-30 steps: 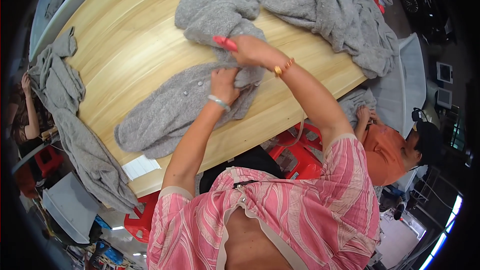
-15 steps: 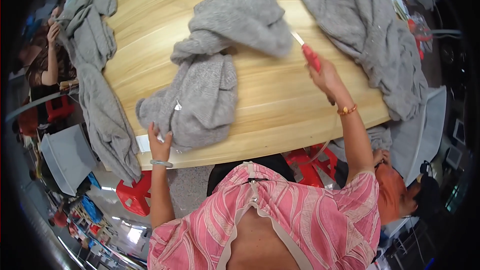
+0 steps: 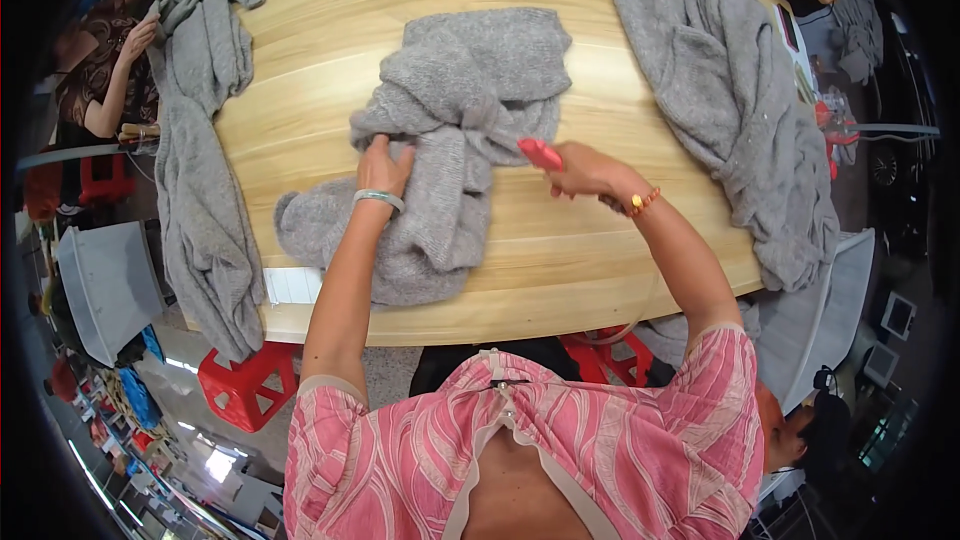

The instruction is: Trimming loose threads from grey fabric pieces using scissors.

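A bunched grey knit garment (image 3: 425, 210) lies on the wooden table in front of me, its upper part folded over. My left hand (image 3: 385, 172) has its fingers at the fold near the garment's middle, gripping the knit; the fingertips are partly sunk in the cloth. My right hand (image 3: 580, 170) is closed around a red-handled tool (image 3: 540, 153), just right of the garment. The handle points left toward the knit, and its tip is hard to make out now. A thin cord appears to trail from below this hand.
Long grey knit pieces drape over the table's left (image 3: 210, 210) and right (image 3: 720, 110) sides. A white paper (image 3: 292, 286) lies by the near edge of the table (image 3: 560, 295). Red stools (image 3: 240, 390) stand below. Co-workers sit at left, upper right and lower right.
My left hand has moved from the garment's lower left edge up to its middle fold. The right hand with the tool has come left and down, nearer the cloth. The garment's upper part has settled flatter.
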`<action>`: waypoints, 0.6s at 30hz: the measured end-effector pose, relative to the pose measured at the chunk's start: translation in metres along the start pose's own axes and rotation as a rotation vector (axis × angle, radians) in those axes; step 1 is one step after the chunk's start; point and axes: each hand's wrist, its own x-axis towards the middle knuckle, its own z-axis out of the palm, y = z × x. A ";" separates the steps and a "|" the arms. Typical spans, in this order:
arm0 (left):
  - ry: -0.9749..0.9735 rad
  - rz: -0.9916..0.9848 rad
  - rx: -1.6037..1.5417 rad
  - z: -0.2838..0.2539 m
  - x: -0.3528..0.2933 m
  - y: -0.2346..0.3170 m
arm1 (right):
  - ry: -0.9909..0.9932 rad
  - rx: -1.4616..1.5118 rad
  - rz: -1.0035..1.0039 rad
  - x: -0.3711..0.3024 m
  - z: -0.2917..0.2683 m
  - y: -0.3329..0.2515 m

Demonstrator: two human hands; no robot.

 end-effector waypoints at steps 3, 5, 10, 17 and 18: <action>-0.309 0.138 -0.454 -0.010 -0.020 0.041 | 0.299 -0.252 -0.037 0.025 -0.046 -0.007; -0.614 0.180 -0.725 -0.052 -0.052 0.098 | 0.789 -0.311 -0.132 0.030 -0.078 -0.027; -0.912 0.275 -0.951 -0.128 -0.103 0.097 | 0.864 -0.277 -0.482 -0.026 -0.093 -0.112; -0.462 -0.102 -0.256 -0.085 -0.162 -0.027 | 0.749 -0.226 -0.350 -0.015 -0.044 -0.020; -0.452 -0.137 0.073 -0.082 -0.167 -0.030 | 0.745 -0.229 -0.347 -0.018 -0.037 -0.008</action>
